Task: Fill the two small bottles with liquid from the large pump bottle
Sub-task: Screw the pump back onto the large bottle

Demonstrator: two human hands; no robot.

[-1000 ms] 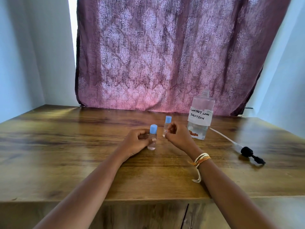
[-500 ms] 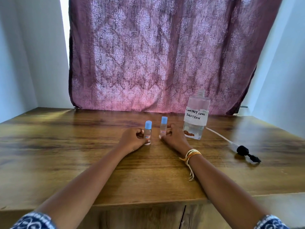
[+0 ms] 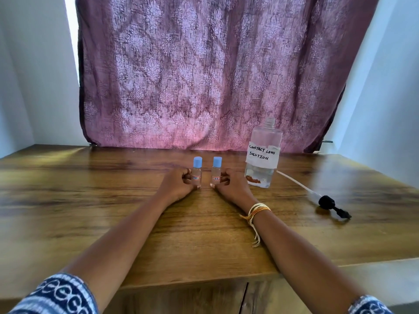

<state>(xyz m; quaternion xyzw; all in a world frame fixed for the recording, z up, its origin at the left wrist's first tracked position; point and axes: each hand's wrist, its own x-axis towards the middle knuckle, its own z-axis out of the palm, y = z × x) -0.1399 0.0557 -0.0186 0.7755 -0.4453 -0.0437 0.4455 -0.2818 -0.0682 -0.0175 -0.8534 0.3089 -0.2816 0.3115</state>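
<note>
A second ago I had both small bottles lifted and tilted; now the left bottle (image 3: 196,172) and right bottle (image 3: 216,172) stand upright on the desk (image 3: 90,200), side by side, my left hand (image 3: 179,185) and right hand (image 3: 230,186) lowered, grip unchanged.

We read "CONTACT LENS SOLUTION" — handwritten on the white paper label (image 3: 263,156) of the large clear plastic bottle (image 3: 264,155) — small bottles' tags illegible.
</note>
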